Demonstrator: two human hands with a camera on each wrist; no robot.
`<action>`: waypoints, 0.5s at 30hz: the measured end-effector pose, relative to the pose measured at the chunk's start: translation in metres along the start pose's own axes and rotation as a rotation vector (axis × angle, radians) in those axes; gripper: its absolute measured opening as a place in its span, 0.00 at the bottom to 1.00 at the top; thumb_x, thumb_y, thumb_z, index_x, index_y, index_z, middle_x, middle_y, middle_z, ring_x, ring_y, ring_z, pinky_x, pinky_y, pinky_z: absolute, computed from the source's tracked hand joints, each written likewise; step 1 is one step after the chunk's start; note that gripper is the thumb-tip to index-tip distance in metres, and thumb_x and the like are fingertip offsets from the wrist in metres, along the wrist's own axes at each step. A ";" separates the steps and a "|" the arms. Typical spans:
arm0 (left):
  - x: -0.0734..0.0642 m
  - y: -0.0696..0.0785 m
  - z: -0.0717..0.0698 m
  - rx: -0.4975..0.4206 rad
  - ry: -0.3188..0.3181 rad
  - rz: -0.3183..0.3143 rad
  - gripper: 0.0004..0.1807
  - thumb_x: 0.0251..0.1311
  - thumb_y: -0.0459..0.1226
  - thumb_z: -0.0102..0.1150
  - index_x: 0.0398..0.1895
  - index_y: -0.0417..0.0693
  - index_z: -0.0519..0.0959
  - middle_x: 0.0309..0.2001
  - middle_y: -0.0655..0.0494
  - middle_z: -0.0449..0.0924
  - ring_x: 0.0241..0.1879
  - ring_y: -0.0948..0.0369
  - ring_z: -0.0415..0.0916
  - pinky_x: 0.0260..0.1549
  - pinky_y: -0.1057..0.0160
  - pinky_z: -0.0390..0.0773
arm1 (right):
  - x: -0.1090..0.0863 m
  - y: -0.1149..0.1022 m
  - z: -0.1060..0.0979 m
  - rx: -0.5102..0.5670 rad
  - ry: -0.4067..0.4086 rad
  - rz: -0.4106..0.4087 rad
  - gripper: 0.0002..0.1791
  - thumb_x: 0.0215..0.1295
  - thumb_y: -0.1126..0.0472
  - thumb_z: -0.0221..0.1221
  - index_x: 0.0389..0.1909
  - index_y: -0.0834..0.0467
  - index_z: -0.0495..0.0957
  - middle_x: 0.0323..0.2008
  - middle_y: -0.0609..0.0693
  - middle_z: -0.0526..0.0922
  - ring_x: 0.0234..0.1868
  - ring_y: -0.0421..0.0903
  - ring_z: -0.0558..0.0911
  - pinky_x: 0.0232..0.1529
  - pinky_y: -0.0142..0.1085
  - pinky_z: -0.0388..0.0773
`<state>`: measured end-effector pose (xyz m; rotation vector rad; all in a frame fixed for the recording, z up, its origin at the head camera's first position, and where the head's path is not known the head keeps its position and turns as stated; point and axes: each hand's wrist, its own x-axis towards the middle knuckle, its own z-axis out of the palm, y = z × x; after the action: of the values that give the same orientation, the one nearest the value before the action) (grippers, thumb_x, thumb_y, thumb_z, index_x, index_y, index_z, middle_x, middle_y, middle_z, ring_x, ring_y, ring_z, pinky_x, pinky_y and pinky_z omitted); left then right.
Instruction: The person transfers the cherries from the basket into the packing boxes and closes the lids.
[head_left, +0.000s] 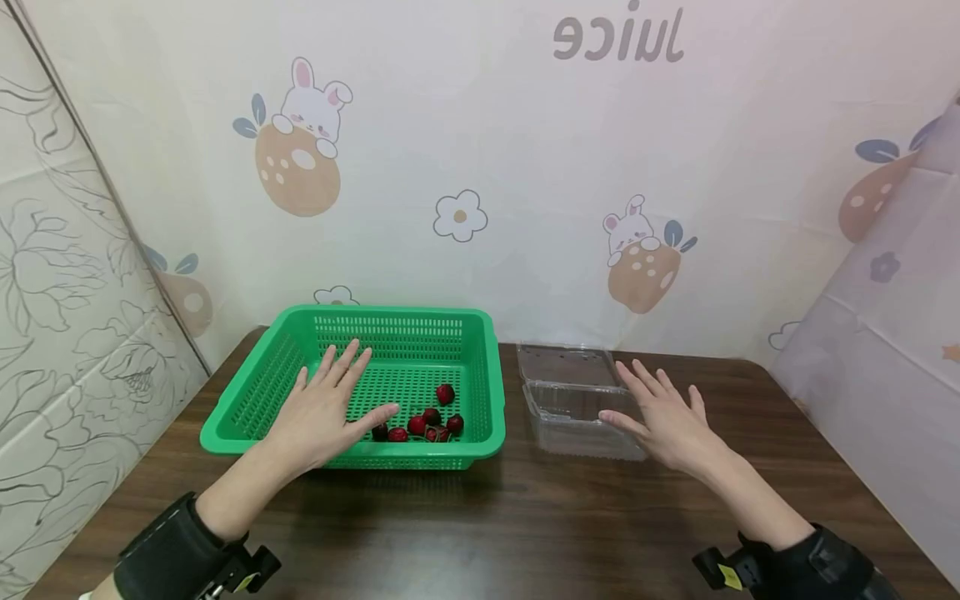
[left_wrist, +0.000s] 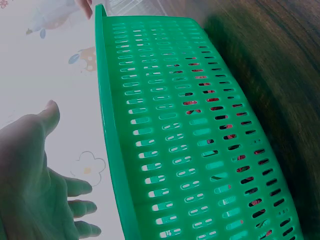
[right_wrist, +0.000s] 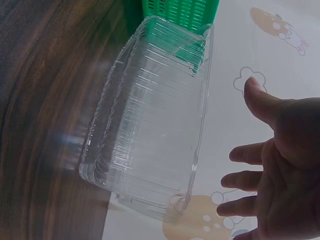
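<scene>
A green perforated plastic basket (head_left: pixel 487 379) stands on the left of the table, with several dark red cherry-like fruits (head_left: pixel 416 425) gathered at its front right. My left hand (head_left: pixel 322 417) is spread above the basket, fingers straight and holding nothing; in the left wrist view it hovers beyond the basket's rim. To the right stands a clear plastic clamshell box (head_left: pixel 577 429) with its lid raised toward the back. My right hand (head_left: pixel 667 421) is held over the box's right side, fingers spread and nothing in them. The right wrist view shows this hand apart from the clear box (right_wrist: pixel 155 120).
The dark wood table (head_left: pixel 495 533) runs back to a patterned cloth (head_left: pixel 525 167) with rabbits and flowers. Another cloth (head_left: pixel 67 333) with line-drawn flowers borders the left side. Black wrist mounts (head_left: pixel 183 554) sit on both forearms.
</scene>
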<state>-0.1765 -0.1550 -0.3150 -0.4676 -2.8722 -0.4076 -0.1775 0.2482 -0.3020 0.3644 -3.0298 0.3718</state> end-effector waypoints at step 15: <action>0.002 0.000 -0.002 -0.010 0.009 0.005 0.47 0.52 0.66 0.39 0.67 0.43 0.51 0.68 0.45 0.44 0.65 0.45 0.38 0.55 0.38 0.44 | 0.005 0.000 -0.005 -0.041 0.034 -0.008 0.45 0.57 0.36 0.49 0.64 0.66 0.53 0.62 0.68 0.54 0.60 0.67 0.54 0.50 0.66 0.41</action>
<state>-0.1777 -0.1547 -0.3129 -0.4737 -2.8611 -0.4226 -0.1825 0.2480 -0.2966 0.3643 -2.9971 0.3114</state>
